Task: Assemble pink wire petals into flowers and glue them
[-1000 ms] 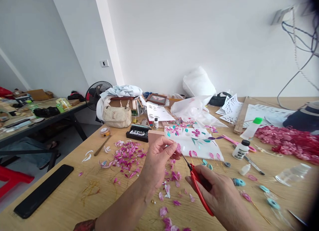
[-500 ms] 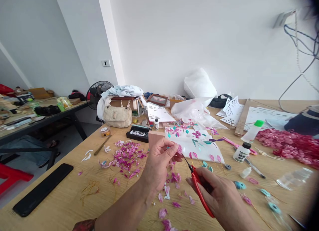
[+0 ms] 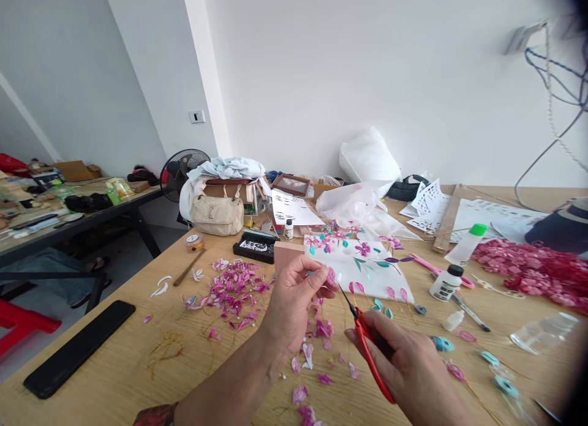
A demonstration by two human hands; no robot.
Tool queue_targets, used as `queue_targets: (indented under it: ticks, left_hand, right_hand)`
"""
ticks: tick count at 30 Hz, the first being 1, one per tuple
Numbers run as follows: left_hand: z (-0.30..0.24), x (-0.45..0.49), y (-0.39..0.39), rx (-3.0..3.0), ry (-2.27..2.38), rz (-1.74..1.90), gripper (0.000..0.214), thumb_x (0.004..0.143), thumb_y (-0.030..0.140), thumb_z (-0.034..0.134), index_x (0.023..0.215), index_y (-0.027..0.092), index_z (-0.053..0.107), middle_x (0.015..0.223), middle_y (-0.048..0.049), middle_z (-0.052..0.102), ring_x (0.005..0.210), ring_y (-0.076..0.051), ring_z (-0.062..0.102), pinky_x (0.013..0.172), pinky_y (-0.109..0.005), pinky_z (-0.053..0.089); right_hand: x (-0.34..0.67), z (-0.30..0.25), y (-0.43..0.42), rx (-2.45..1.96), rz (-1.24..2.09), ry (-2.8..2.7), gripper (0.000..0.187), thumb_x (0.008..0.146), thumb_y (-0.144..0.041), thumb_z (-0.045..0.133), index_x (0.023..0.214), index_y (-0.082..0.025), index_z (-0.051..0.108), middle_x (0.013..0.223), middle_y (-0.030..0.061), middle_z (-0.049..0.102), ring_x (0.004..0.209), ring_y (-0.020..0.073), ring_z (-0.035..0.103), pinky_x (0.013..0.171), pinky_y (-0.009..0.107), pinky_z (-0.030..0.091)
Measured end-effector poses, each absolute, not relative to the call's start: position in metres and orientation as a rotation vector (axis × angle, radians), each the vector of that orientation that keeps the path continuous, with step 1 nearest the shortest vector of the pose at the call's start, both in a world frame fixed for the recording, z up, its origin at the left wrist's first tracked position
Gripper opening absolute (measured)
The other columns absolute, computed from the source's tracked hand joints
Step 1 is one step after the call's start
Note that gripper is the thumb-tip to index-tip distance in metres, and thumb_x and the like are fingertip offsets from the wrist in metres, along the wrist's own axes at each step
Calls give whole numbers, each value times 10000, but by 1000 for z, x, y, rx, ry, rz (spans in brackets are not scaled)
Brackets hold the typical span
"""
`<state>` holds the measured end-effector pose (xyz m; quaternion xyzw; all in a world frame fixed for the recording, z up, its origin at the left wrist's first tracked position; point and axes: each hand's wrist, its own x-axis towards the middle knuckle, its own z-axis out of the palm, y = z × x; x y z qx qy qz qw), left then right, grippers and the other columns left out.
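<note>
Between thumb and fingers, my left hand [image 3: 298, 294] pinches a small pink petal [image 3: 331, 276] above the table. My right hand [image 3: 404, 355] is wrapped round red-handled scissors [image 3: 367, 346] with slim dark blades. Their tip points up and left, close beside the petal; I cannot tell if it touches. Beneath my hands lie loose pink petals [image 3: 325, 328] and a few beads. To the left is a heap of magenta petals [image 3: 236, 288]. A white sheet [image 3: 367, 273] behind my hands carries pink flowers and green leaves.
On the right stand a black-capped bottle [image 3: 445, 283], a green-capped bottle [image 3: 466, 245], pink scissors [image 3: 441, 270] and a pile of pink flowers [image 3: 528, 270]. A black phone-like slab [image 3: 80, 349] lies at left. A beige bag [image 3: 217, 215] and wooden block [image 3: 287, 257] stand farther back.
The scissors' tip has shifted very slightly right, a little away from the petal. My left hand keeps its pinch in nearly the same place.
</note>
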<state>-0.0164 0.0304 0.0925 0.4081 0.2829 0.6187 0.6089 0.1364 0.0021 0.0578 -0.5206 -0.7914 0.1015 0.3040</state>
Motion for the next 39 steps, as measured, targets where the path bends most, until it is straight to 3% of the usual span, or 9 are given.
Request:
queue_targets:
  ticks: [28,39]
  left_hand:
    - [92,-15,29,934,665,1395,124,741,216,604,670,143,533,639,18,571,582,-71,521,599,-212,412]
    - [93,-15,29,920,644,1419,109,735,210,608,672,148,544,639,17,573,612,-79,525,620,-214,424]
  right_hand:
    - [136,55,3,-1342,240,-2096,243,830,-333,408,646,-202,499,452,-28,524,388,121,461,387,207,326]
    - [134,61,1,-1342,339,-2101,277,843,-334,374,601,-213,433,454,-38,507,400,113,448,388,198,319]
